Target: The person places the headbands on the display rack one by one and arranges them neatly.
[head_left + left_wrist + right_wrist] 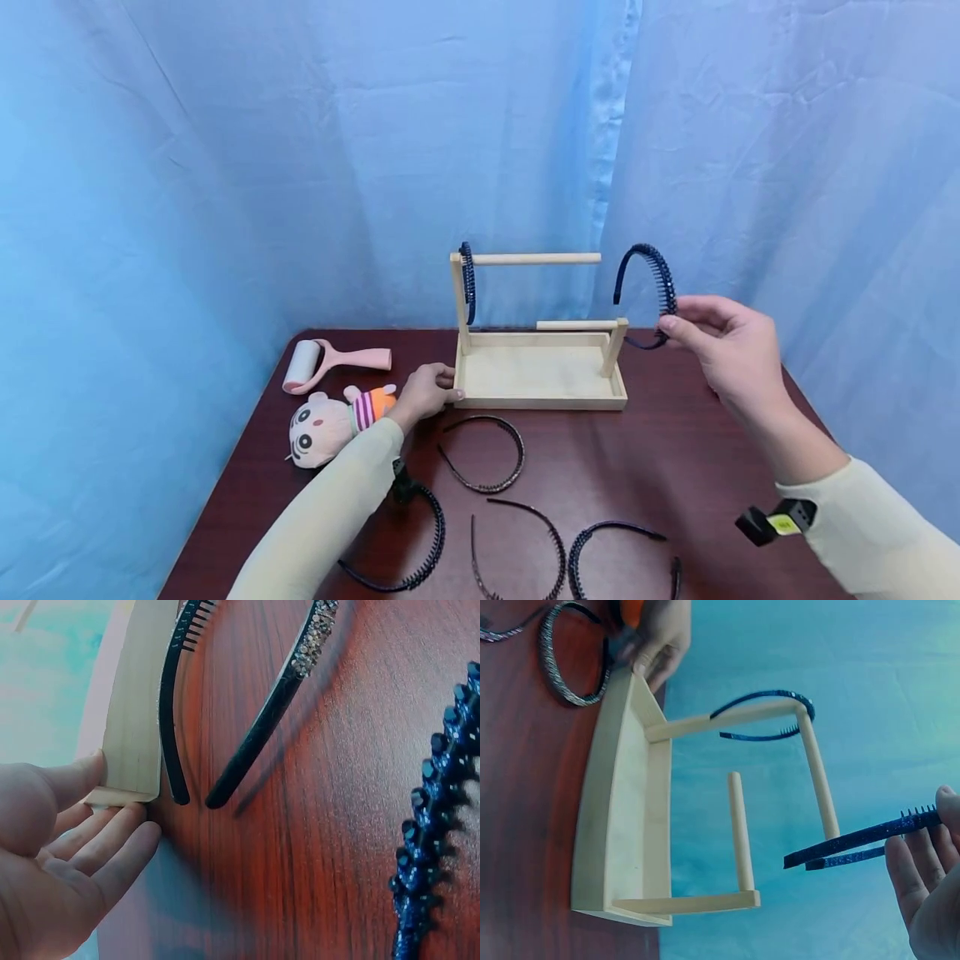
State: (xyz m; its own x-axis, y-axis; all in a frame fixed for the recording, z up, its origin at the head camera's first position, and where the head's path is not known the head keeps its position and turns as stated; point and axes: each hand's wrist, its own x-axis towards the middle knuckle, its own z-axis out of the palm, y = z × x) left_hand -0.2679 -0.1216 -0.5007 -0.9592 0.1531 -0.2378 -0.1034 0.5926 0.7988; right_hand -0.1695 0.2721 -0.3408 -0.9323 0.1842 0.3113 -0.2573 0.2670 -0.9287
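Note:
My right hand (pixel 731 350) pinches a dark blue toothed headband (pixel 665 283) between thumb and fingers. The headband is held up, apart from the right side of a wooden stand (pixel 540 403), its ends toward the upper bar in the right wrist view. My left hand (pixel 427 392) grips the stand's left front corner, thumb on one face and fingers around the end, as the left wrist view shows. Another dark blue headband (pixel 469 283) hangs at the left end of the upper bar (pixel 536 259), by the tall post. The lower bar (pixel 573 325) carries nothing.
Several headbands lie on the dark red table: a glittery one (pixel 517 462) in front of the stand, others (pixel 438 533) (pixel 558 550) (pixel 576 558) nearer. At left lie a plush doll (pixel 322 429) and a pink lint roller (pixel 360 358). A blue curtain (pixel 375 167) hangs behind.

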